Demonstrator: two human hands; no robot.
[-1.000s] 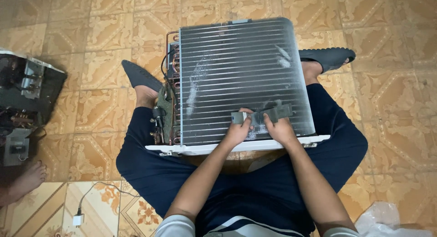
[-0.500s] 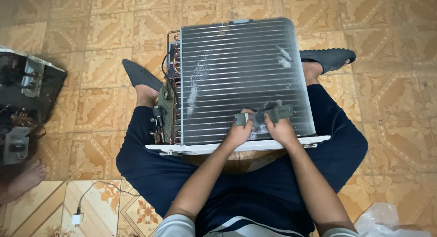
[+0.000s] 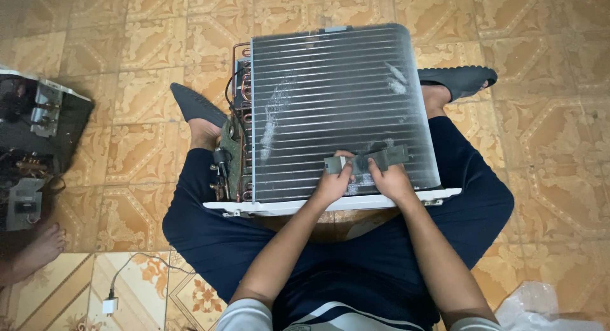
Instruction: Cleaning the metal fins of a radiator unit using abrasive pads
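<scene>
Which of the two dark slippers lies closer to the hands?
The right slipper, by the coil's upper right corner. It is somewhat nearer the hands holding the grey strip than the left slipper beside the copper pipes.

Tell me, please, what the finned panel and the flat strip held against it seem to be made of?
Finned panel: probably aluminium, dull silver, with fine parallel fins and whitish scuffs. Flat strip, held by left hand and right hand: grey, matte, possibly plastic or metal; unclear.

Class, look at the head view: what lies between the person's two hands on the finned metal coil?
A flat grey strip-shaped tool spans the gap, pinched by left hand and right hand, lying against the finned metal coil. The head view shows this.
</scene>
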